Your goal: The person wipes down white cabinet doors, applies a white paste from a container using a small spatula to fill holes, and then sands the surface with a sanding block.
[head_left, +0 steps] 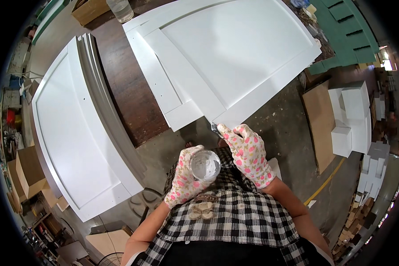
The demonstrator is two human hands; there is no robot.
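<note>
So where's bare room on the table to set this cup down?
The brown tabletop shows bare between the left stack of white panels and the right-hand panels. It's crowded beyond: a brown box and a jar at the far end, scraps beside the green panel at far right.

Gloved left hand (187,177) grips a clear cup (215,158) containing white matter (204,168). Gloved right hand (249,155) pinches a small implement (215,128), type unclear, at the near corner of a white framed panel (235,48). Left: stacked white panels (71,137). Between: brown tabletop (124,84). Far left: clear container (121,10).
</note>
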